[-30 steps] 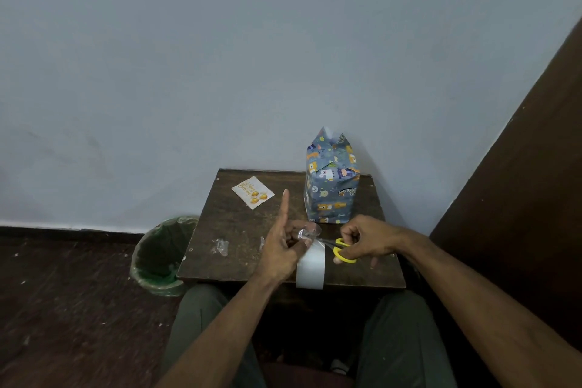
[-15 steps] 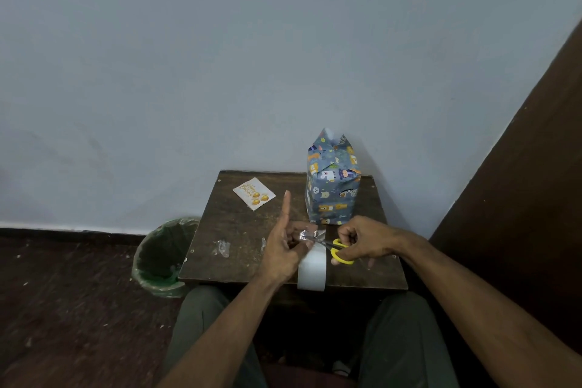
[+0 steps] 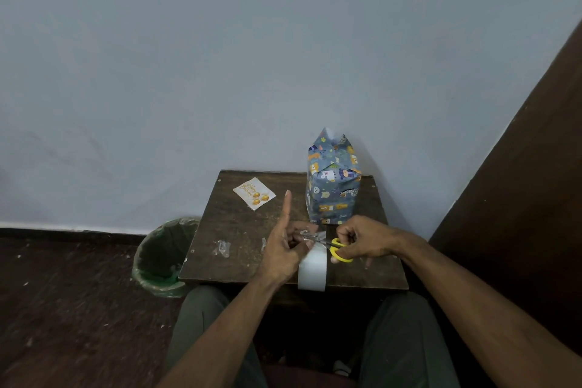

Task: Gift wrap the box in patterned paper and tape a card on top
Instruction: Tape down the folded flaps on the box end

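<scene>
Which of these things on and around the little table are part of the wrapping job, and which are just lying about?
In use: wrapped box, card, tape roll held by the left hand, scissors in the right hand.
Lying about: crumpled tape scrap, green bin.

Left hand (image 3: 285, 250) raised over the near table edge, index finger straight up, other fingers pinching clear tape; right hand (image 3: 362, 239) curled through yellow scissor handles, forearms converging
</scene>
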